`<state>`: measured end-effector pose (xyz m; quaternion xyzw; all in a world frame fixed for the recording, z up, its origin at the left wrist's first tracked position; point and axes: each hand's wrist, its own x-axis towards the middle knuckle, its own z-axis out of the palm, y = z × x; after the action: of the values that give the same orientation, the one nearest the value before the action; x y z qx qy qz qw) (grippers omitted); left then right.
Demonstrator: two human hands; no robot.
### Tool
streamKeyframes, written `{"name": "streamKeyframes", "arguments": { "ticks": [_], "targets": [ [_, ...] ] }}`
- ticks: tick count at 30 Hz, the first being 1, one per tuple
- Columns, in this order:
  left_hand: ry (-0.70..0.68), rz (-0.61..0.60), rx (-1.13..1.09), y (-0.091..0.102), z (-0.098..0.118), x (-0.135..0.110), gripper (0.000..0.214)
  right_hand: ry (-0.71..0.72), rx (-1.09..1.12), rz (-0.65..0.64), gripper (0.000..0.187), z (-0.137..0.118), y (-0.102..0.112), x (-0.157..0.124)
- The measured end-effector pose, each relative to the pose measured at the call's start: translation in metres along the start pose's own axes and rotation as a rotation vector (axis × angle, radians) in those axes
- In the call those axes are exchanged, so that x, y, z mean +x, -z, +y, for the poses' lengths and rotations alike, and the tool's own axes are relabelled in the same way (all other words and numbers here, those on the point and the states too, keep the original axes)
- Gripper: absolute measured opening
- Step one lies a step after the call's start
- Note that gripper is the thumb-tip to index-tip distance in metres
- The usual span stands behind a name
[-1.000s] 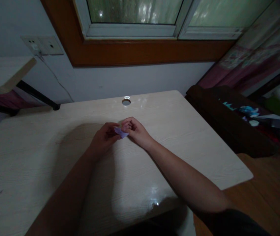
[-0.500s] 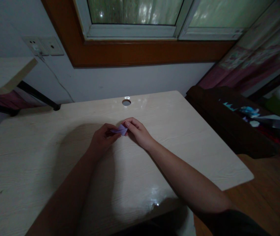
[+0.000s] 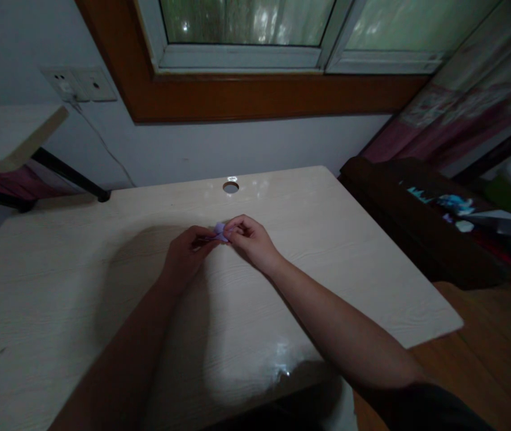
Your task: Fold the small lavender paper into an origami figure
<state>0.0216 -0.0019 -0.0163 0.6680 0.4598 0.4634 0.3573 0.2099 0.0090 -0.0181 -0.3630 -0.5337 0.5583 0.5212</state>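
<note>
A broad pale wood-grain surface (image 3: pixel 336 257) spreads beneath a white-framed window (image 3: pixel 242 57), with a raised shelf (image 3: pixel 8 140) at its far left corner. Over the middle of the surface, the left hand (image 3: pixel 186 251) and the right hand (image 3: pixel 253 242) nearly meet, each grip clamped by the fingertips on a small purple folded piece (image 3: pixel 219 230), which sits between them, partly hidden by the fingers.

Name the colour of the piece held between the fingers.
The piece is light purple, best seen in the head view.
</note>
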Motion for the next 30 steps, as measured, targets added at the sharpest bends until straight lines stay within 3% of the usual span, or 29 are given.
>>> {"name": "streamKeyframes", "arguments": {
  "ticks": [9, 13, 19, 21, 26, 30],
  "targets": [
    [0.019, -0.056, -0.168, 0.001, -0.001, 0.002, 0.021, -0.027, 0.150, 0.025, 0.021, 0.001, 0.000, 0.003],
    [0.036, -0.068, -0.139, 0.003, -0.001, 0.003, 0.018, -0.083, 0.236, 0.023, 0.022, 0.002, 0.000, 0.003],
    [-0.226, 0.001, 0.025, 0.007, 0.004, 0.006, 0.011, -0.209, 0.308, 0.002, 0.022, -0.006, 0.000, 0.002],
    [-0.254, -0.011, 0.052, 0.007, 0.007, 0.006, 0.008, -0.234, 0.302, -0.012, 0.022, -0.007, 0.000, 0.002],
    [-0.215, -0.044, 0.037, 0.007, 0.001, 0.005, 0.011, -0.228, 0.312, -0.010, 0.021, -0.004, -0.001, 0.001],
    [-0.130, 0.017, -0.002, 0.007, -0.005, 0.005, 0.017, -0.152, 0.318, -0.008, 0.020, -0.001, -0.002, 0.000]
  ]
}}
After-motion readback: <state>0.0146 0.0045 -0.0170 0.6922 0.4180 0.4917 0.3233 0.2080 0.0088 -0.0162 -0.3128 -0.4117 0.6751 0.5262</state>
